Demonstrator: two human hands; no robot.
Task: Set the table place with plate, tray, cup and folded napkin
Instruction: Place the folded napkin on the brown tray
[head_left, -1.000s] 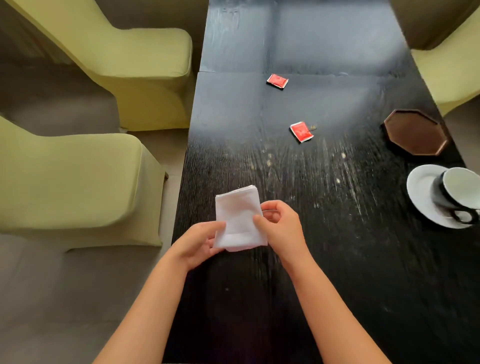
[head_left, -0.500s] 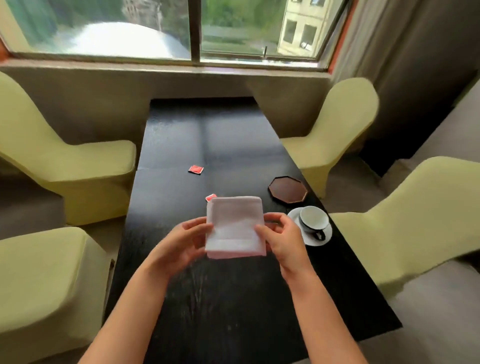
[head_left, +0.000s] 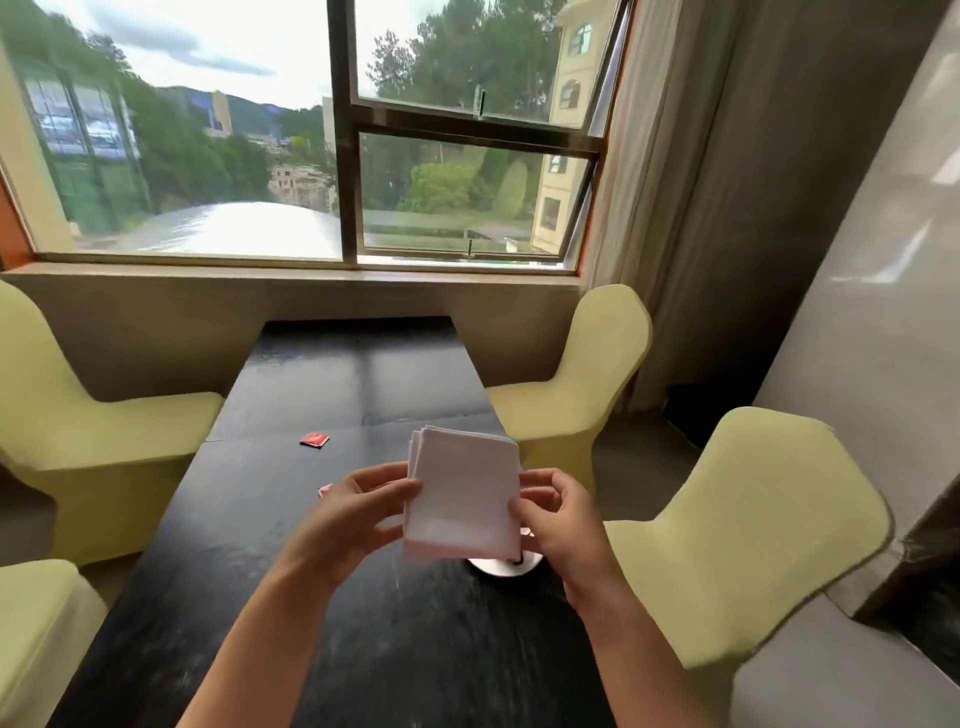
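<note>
Napkin (head_left: 462, 493), white, folded, held up above black table (head_left: 332, 384) between your hands. Your left hand (head_left: 348, 519) pinches left edge, right hand (head_left: 561, 525) pinches lower right edge. White saucer (head_left: 506, 567) partly hidden beneath it. Red packet (head_left: 314, 439) farther left.

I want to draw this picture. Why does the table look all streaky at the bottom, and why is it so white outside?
Head view: the black table is smeared near the bottom edge, likely motion blur; the napkin stays fairly sharp. Head view: the window is overexposed, so the sky and the pale surface below it glare white.
</note>
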